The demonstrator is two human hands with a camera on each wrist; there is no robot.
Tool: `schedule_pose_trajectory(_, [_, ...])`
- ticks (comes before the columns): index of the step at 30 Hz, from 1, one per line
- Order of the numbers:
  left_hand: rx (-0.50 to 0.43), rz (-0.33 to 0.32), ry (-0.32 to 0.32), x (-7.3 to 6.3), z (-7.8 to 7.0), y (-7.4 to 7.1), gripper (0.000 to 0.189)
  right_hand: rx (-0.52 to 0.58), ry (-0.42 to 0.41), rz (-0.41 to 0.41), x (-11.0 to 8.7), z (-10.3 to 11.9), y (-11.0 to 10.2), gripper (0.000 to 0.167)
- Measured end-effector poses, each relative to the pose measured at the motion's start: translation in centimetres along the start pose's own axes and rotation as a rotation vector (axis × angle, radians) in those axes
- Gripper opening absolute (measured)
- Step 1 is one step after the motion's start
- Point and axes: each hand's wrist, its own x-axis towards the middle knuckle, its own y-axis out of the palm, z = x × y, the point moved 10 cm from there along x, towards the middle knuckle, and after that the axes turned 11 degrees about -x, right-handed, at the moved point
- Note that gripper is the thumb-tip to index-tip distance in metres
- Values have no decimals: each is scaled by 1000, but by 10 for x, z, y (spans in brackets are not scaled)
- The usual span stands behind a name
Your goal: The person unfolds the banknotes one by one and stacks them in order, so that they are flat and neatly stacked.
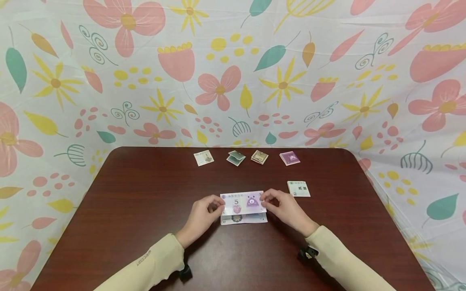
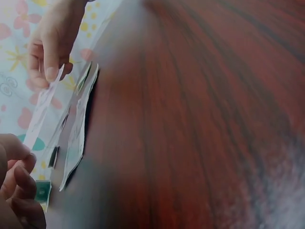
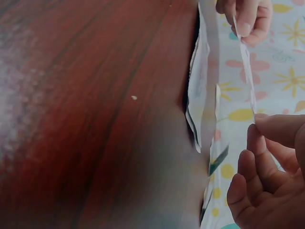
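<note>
My left hand [image 1: 202,215] pinches the left end of a purple play banknote [image 1: 244,203] marked 5. The right end of the same note is pinched between the thumb and fingers of my right hand [image 1: 287,211]. Both wrist views show the note [image 2: 44,107] stretched between the two hands and raised off the table. Under it, nearer to me, lies another play banknote [image 1: 251,219], partly covered in the head view; in the right wrist view this lower note [image 3: 198,81] rests on the tabletop with slightly lifted edges.
Beyond the right hand lies a pale green note [image 1: 299,188] marked 2. Along the back edge of the dark wooden table [image 1: 145,202] are a pale note [image 1: 204,158], a folded green note [image 1: 236,158], a folded brown note [image 1: 259,157] and a purple note [image 1: 290,158]. A flowered cloth [image 1: 225,121] hangs behind.
</note>
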Motion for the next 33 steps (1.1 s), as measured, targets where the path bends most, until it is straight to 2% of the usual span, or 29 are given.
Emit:
schedule_pose_trajectory(5, [118, 43, 6, -1, -1, 4, 11, -28, 21, 64, -3, -4, 9, 16])
schedule_pose_trajectory(14, [300, 122, 34, -1, -3, 14, 10, -53, 13, 123, -6, -4, 20, 12])
schedule_pose_trajectory(33, [403, 158, 45, -5, 2, 21, 11, -59, 9, 178, -4, -5, 33, 6])
